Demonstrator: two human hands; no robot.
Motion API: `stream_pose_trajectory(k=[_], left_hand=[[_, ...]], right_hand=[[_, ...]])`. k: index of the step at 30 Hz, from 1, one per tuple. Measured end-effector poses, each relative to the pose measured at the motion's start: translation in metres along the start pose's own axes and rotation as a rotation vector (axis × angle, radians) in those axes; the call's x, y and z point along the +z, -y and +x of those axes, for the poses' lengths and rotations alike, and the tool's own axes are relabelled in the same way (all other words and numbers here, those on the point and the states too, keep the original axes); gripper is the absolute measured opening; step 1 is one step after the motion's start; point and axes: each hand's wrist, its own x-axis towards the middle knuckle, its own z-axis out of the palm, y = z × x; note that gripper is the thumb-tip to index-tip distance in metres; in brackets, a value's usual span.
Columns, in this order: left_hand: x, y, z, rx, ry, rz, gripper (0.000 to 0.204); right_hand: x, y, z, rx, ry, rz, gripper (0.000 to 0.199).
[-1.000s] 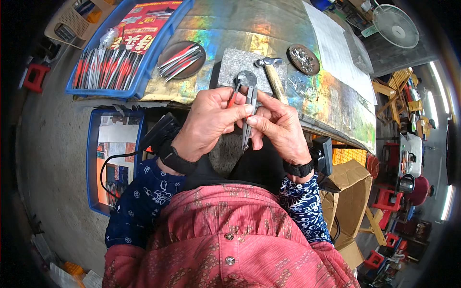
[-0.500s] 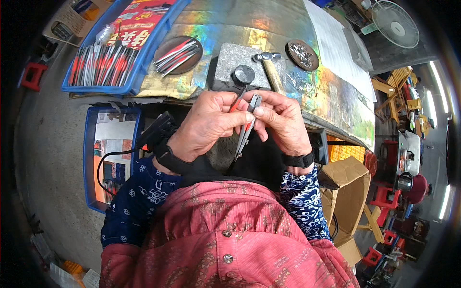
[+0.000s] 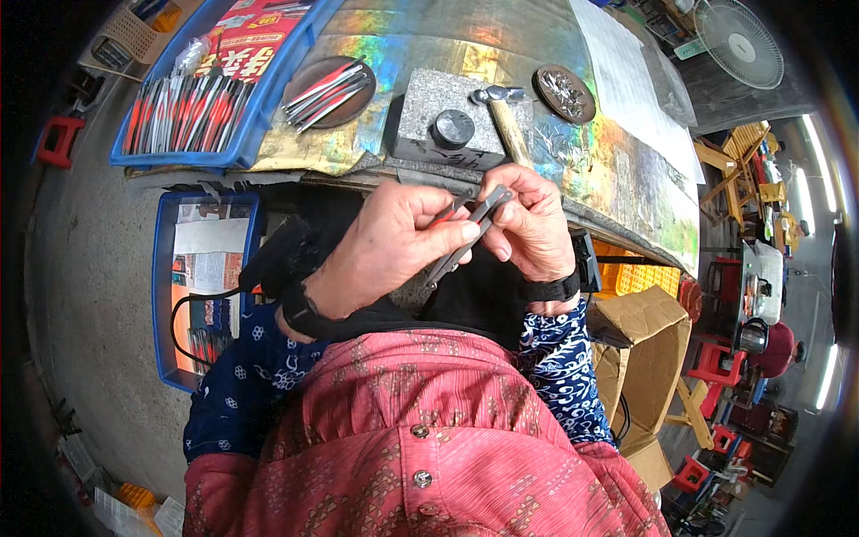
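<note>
My left hand (image 3: 380, 246) and my right hand (image 3: 532, 224) meet in front of the bench edge, both closed. Between them is a slim hinged tool (image 3: 488, 210) with dark grey metal arms, slanting from upper right to lower left. My right fingers and thumb pinch it near its upper end, while the left thumb lies against its middle. A second thin dark piece with red (image 3: 446, 213) pokes out of my left fingers; whether it joins the tool I cannot tell. Just beyond stand a speckled stone block (image 3: 425, 112), a round black weight-like disc (image 3: 453, 129) and a hammer (image 3: 509, 130).
On the bench, a round dish (image 3: 364, 106) holds red, grey and black slim tools; another dish (image 3: 540, 82) has small metal pins, with more scattered beside it. A blue tray (image 3: 249, 148) of similar tools stands left. Below are a blue crate (image 3: 162, 295) and an open cardboard box (image 3: 658, 358).
The hinged tool has tilted further, its upper end moving right and its lower end left. My left hand has shifted slightly down and its fingers have moved on the tool.
</note>
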Motion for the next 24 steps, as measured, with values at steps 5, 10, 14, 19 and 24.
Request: stream_pose_trajectory(k=[5,10,14,19,24], left_hand=[[0.003,0.006,-0.016,0.11,-0.084,0.126,0.015],[0.015,0.005,-0.025,0.214,-0.298,0.318,0.017],[0.021,0.006,-0.025,0.22,-0.395,0.44,0.014],[0.025,0.011,-0.022,0.284,-0.423,0.418,0.013],[0.023,0.015,-0.023,0.258,-0.408,0.375,0.014]], right_hand=[[-0.001,0.001,-0.001,-0.03,-0.027,-0.014,0.025],[0.001,-0.002,-0.001,-0.041,-0.044,-0.051,0.025],[0.004,-0.003,-0.001,-0.052,-0.055,-0.071,0.024],[0.006,-0.006,-0.001,-0.071,-0.067,-0.065,0.023],[0.007,-0.005,-0.001,-0.061,-0.088,-0.08,0.02]])
